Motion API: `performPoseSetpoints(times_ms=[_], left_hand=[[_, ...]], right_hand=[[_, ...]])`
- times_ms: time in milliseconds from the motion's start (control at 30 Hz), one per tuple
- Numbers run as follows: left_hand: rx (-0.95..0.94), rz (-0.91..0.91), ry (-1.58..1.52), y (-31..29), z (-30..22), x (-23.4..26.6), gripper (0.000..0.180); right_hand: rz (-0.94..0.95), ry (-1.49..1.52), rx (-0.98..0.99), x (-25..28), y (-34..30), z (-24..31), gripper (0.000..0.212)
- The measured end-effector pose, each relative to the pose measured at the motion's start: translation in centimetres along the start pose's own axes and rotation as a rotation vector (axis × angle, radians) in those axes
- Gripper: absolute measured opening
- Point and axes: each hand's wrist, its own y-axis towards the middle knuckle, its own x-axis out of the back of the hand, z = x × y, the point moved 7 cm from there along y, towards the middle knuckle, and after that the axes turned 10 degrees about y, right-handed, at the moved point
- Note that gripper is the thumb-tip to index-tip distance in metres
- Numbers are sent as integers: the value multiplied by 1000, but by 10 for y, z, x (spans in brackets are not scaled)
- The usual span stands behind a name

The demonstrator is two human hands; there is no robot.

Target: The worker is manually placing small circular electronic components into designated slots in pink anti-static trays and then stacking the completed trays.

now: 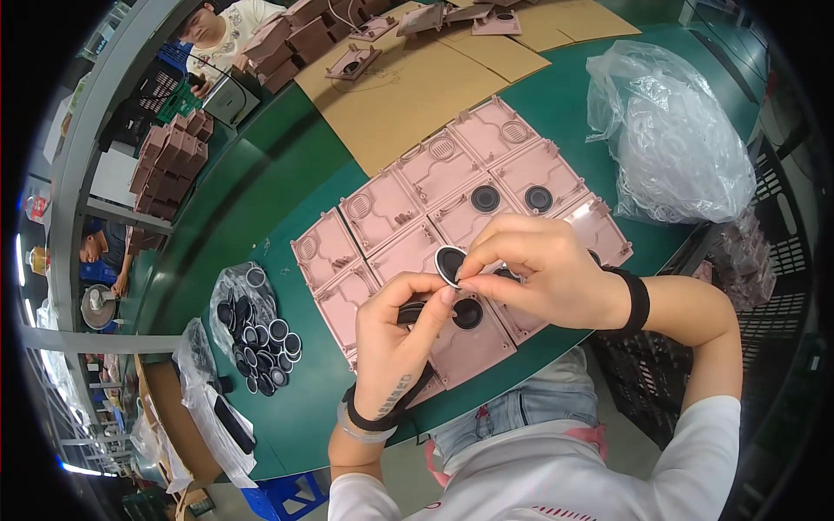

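A small round black speaker with a white rim (449, 264) is held between my two hands above the pink panels. The thumb and forefinger of my left hand (391, 326) pinch its lower edge, and more black discs show partly within the curled fingers. From the other side, my right hand (539, 269) pinches the rim with thumb and fingertips. Beneath them lie pink plastic panels (375, 207) in rows, edge to edge. Several have black discs seated in them, such as one black speaker (485, 199); others show bare round grilles. My hands hide part of the nearer panels.
Loose black speakers (269, 352) spill from a clear bag at left. A large clear plastic bag (673, 130) stands at right. Cardboard (365, 113) covers the table's far side, with pink parts on it. Two other people sit beyond, at far left. A black crate (638, 391) stands at right.
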Motion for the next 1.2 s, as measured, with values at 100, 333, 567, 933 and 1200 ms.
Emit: performPoseSetpoints(times_ms=[100, 333, 567, 933, 1200], left_hand=[[-4, 10, 5, 1, 1, 0, 12], [-39, -31, 28, 0, 5, -1, 10], [-257, -102, 230, -2, -4, -4, 8], [-252, -94, 214, -4, -5, -6, 8], [-263, -107, 260, -3, -7, -10, 8]], right_hand=[[7, -3, 13, -1, -1, 0, 14], [-5, -33, 1, -4, -3, 2, 15], [-36, -86, -22, -2, -4, 1, 17], [-54, -106, -7, -3, -5, 3, 16], [-61, -114, -13, -2, -6, -1, 15]])
